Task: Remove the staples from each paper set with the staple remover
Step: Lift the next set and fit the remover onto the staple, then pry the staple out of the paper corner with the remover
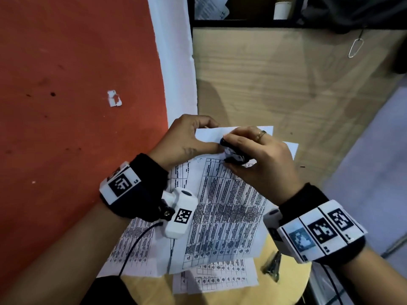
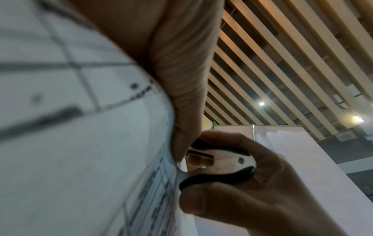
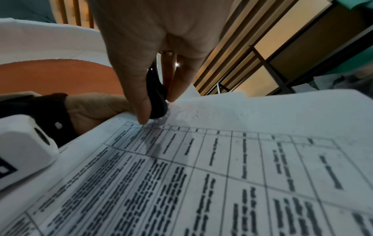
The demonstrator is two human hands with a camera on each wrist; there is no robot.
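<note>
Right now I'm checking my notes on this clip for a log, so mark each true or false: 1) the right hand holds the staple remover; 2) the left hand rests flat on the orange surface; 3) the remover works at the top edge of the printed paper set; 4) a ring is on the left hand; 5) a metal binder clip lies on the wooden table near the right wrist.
1) True: the right hand grips the staple remover.
2) False: the left hand pinches the paper set at its top edge.
3) True.
4) False: the ring is on the right hand.
5) True: the binder clip lies on the table.
</note>
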